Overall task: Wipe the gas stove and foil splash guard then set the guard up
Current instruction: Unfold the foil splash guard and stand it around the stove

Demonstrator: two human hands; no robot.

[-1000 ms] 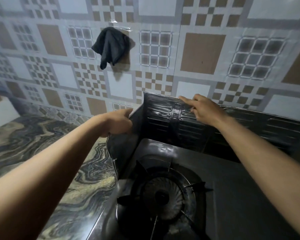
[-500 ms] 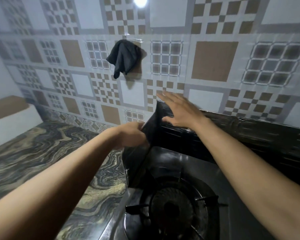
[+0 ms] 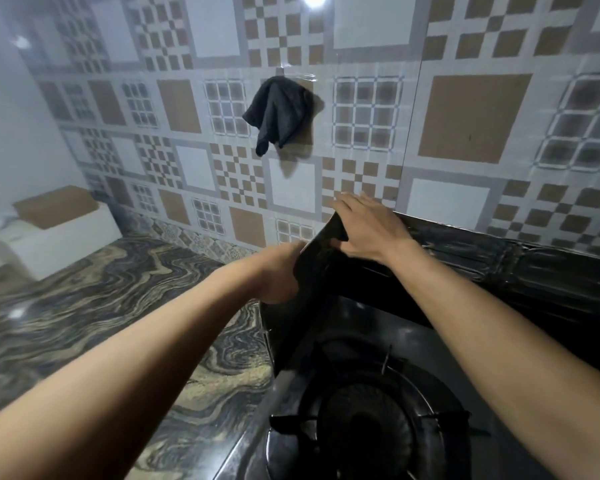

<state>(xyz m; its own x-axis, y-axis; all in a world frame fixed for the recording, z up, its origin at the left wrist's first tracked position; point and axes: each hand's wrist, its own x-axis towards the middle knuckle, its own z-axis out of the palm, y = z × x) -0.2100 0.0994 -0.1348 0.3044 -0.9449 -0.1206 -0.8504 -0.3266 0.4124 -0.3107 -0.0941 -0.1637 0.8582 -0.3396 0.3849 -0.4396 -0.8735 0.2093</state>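
The dark foil splash guard stands upright along the back and left side of the black gas stove. Its left panel is folded forward beside the burner. My left hand grips that left panel from the outside near its top edge. My right hand lies over the top corner where the left and back panels meet, thumb inside and fingers spread across the rim. A dark cloth hangs on the tiled wall above.
A marbled stone counter stretches left of the stove. A white box with a brown top sits at the counter's far left corner. The patterned tile wall stands right behind the guard.
My right hand slid left along the guard's top edge to the corner. My left hand kept its hold on the left panel. The view tilted up and left.
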